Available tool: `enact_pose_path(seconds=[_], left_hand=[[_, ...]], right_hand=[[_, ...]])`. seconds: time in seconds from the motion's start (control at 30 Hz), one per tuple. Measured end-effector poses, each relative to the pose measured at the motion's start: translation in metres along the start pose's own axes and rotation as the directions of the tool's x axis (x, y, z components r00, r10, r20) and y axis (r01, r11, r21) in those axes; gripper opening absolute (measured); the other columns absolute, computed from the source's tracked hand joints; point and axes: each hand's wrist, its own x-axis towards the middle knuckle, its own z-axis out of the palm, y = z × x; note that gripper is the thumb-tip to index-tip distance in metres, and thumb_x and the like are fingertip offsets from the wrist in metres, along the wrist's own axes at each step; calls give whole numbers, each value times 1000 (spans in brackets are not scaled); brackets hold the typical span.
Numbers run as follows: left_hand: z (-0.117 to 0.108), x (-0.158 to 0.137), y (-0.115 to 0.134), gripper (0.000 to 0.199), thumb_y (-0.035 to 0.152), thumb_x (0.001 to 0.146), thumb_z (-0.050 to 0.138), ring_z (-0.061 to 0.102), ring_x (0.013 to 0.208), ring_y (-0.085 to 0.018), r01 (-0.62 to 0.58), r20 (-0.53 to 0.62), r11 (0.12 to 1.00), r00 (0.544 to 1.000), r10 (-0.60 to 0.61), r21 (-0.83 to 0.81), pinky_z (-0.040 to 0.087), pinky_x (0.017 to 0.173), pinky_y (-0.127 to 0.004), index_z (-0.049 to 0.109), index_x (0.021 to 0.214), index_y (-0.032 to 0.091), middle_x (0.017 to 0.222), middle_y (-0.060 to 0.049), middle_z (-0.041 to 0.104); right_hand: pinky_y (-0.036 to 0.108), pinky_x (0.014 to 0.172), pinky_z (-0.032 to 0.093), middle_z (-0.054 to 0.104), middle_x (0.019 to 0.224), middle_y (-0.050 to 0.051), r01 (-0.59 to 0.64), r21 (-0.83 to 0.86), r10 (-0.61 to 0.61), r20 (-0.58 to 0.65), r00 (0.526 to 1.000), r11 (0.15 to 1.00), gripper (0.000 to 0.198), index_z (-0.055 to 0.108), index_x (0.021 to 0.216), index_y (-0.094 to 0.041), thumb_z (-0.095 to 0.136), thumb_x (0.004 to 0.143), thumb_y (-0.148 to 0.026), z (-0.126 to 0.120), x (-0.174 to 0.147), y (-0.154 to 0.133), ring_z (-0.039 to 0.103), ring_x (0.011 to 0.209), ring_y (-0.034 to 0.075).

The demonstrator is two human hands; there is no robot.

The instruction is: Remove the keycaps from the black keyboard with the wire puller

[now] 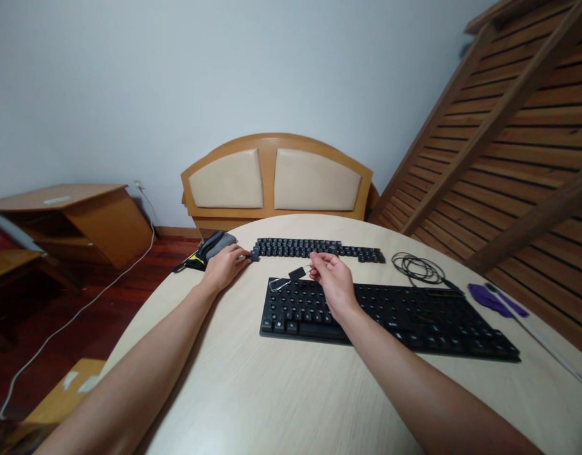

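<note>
My left hand (pixel 227 265) rests low on the table, its fingers drawn together at a dark keycap (pixel 254 256) at the left end of the laid-out rows of loose black keycaps (pixel 297 246). Closed in a pinch, my right hand (pixel 334 278) holds a wire keycap puller (pixel 297 273) with a dark block and thin wire. The puller's wire reaches over the upper left corner of the black keyboard (pixel 314 332). Several keys still sit on the keyboard, and my right forearm covers part of it.
A grey, black and yellow glove-like bundle (pixel 212 248) lies beside my left hand. On the right are a coiled black cable (pixel 416 268), a purple cloth (pixel 490 298) and a thin white-handled brush (pixel 532 332). A headboard (pixel 269 183) stands behind the round table (pixel 243 385).
</note>
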Motion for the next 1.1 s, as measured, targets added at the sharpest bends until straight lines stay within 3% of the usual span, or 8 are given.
enact_pose_path(seconds=[0.47, 0.63, 0.73, 0.83, 0.97, 1.1], left_hand=[[-3, 3, 9, 20, 34, 88, 61, 61, 103, -26, -4, -15, 999, 1000, 3, -33, 48, 80, -31, 68, 103, 24, 108, -6, 68], [-17, -9, 49, 28, 41, 93, 52, 61, 101, -24, -41, -43, 993, 998, 36, -115, 48, 82, -31, 65, 108, 22, 109, -8, 67], [-25, -21, 85, 31, 44, 97, 45, 65, 78, -19, -79, 22, 979, 996, 85, -186, 48, 70, -29, 67, 107, 24, 96, -4, 71], [-29, -33, 111, 32, 42, 97, 45, 66, 82, -22, -69, 133, 941, 984, 119, -331, 47, 71, -32, 70, 100, 22, 94, -6, 73], [-27, -46, 119, 28, 38, 94, 49, 65, 74, -22, 14, 188, 887, 979, 83, -462, 47, 67, -31, 71, 90, 21, 85, -5, 74], [-25, -58, 115, 28, 36, 94, 50, 65, 75, -22, 98, 131, 807, 991, -26, -583, 48, 72, -32, 72, 86, 19, 85, -5, 75]], right_hand=[[23, 55, 50, 64, 65, -2, 18, -70, -17, 9, 1000, 997, 38, 63, 78, -17, 81, 64, -48, 2, -2, -2, 57, 54, 10], [24, 55, 50, 64, 65, -1, 34, -93, -32, 15, 999, 995, 39, 63, 77, -16, 81, 65, -49, 1, -1, 0, 57, 54, 10], [24, 55, 50, 63, 63, -2, 50, -112, -48, 21, 999, 992, 40, 62, 77, -17, 80, 65, -50, 0, 0, 0, 58, 54, 11], [25, 55, 50, 63, 63, -2, 70, -143, -67, 31, 997, 987, 42, 61, 77, -17, 78, 65, -54, 0, 0, 2, 58, 53, 11], [26, 57, 51, 65, 66, 0, 113, -225, -98, 74, 992, 968, 44, 60, 78, -18, 73, 70, -59, 1, -3, 3, 60, 55, 13], [32, 69, 52, 68, 72, 3, 191, -370, -124, 197, 973, 909, 45, 64, 80, -19, 64, 76, -63, 0, -4, -9, 64, 67, 18]])
